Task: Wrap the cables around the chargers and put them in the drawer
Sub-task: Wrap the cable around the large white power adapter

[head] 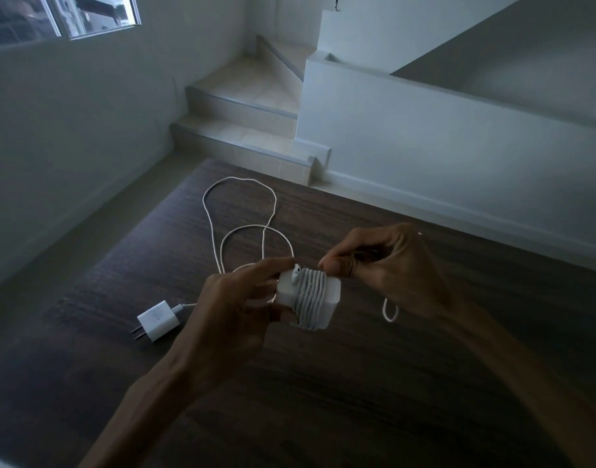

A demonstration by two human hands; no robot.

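Both forearms reach in from the six o'clock edge of the view over the dark wood-grain surface [357,383], and between them sits the work in hand. At centre the left hand [236,305] has its grip closed on the white square charger block [333,293], thumb and fingers pinching its nine o'clock end, while neat side-by-side turns of thin white cable [310,298] already cover its middle. Just at one o'clock of the block, the right hand [387,268] pinches the free end of that cable against the top of the coil; a short loop of the tail hangs below the palm at about four o'clock, and in this dim light I cannot quite tell how much slack is left. The step looks to be the last turn or two, so the thing to do well is keep tension: hold the block steady with the left hand, lay each remaining pass tight beside the one before, never crossing over, and tuck the end under a neighbouring turn so the coil does not spring loose. At eight o'clock of the hands, a small white wall plug with two metal prongs [158,320] lies flat on the surface, its long white cord [242,211] trailing off in loose loops toward twelve o'clock, not yet wrapped. No drawer shows anywhere in view.
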